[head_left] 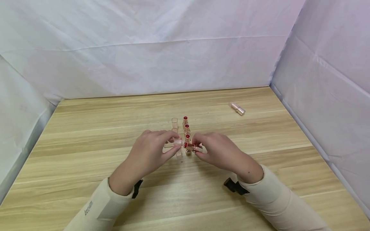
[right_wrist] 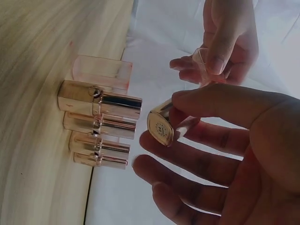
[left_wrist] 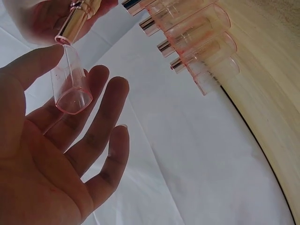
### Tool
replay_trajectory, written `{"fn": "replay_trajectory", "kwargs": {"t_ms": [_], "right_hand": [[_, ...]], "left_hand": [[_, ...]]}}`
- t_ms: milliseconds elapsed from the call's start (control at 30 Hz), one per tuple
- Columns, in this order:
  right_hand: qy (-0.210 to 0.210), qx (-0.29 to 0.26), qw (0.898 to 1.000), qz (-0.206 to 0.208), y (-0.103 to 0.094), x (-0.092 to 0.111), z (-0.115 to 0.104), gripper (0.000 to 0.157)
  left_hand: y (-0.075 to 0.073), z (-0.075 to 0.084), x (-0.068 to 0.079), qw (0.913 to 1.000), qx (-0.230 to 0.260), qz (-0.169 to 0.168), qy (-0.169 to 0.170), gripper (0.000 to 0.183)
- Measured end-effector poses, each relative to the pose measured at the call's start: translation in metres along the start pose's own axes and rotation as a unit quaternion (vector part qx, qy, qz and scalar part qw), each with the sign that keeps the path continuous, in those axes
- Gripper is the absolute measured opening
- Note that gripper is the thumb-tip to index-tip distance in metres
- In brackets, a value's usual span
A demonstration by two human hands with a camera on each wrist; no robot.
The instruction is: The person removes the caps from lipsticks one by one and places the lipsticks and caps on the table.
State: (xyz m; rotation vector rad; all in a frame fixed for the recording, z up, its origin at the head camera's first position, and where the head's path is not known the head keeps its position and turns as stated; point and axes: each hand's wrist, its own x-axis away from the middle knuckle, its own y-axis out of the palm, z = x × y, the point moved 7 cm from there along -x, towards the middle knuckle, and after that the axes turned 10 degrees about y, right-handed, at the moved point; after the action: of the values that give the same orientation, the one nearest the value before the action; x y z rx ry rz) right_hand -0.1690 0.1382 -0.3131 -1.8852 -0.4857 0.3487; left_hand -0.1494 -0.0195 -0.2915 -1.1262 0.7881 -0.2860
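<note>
My left hand point(head_left: 151, 146) pinches a clear pinkish lipstick cap point(left_wrist: 71, 89) between thumb and fingers, its wide mouth showing in the left wrist view. In my right hand point(head_left: 219, 150) lies an uncapped gold lipstick point(right_wrist: 161, 125), gripped by thumb and fingers, its stamped base toward the right wrist camera. Its red tip points left, right at the end of the cap in the left wrist view. Beneath and beyond the hands, several uncapped lipsticks point(head_left: 187, 129) stand upright in a row. A row of clear caps point(head_left: 174, 122) stands just left of them, partly hidden by my left hand.
A capped lipstick point(head_left: 237, 109) lies on its side at the back right of the wooden table point(head_left: 86, 128). White cloth point(head_left: 162, 57) hangs behind the table, with more at both sides. Dark wrist straps point(head_left: 235, 186) show below the sleeves.
</note>
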Motion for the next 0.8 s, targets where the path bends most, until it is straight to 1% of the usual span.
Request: {"fn": "replay_trajectory", "kwargs": {"t_ms": [167,367,500,600,700,800], "right_hand": [[-0.004,0.024,0.999,-0.022,0.009,-0.001,-0.001,0.015],[-0.014,0.021,0.998,-0.066,0.026,-0.004,-0.004,0.011],[-0.022,0.022,0.996,-0.083,0.038,-0.007,-0.006,0.009],[-0.028,0.031,0.995,-0.089,0.044,-0.008,-0.007,0.008],[-0.024,0.042,0.995,-0.092,0.048,-0.008,-0.006,0.011],[-0.021,0.042,0.994,-0.094,0.05,-0.008,-0.005,0.012]], "left_hand": [[-0.001,-0.002,0.0,0.9999,-0.002,-0.003,-0.013,0.022],[-0.004,-0.002,0.001,0.9997,-0.015,0.017,-0.01,0.023],[-0.005,-0.002,0.003,0.9996,-0.012,0.024,-0.009,0.022],[-0.004,-0.002,0.004,0.9997,-0.01,0.021,-0.007,0.021],[-0.003,-0.002,0.003,0.9999,-0.011,0.011,-0.005,0.021],[-0.001,-0.002,0.003,0.9999,-0.012,0.002,-0.003,0.02]]}}
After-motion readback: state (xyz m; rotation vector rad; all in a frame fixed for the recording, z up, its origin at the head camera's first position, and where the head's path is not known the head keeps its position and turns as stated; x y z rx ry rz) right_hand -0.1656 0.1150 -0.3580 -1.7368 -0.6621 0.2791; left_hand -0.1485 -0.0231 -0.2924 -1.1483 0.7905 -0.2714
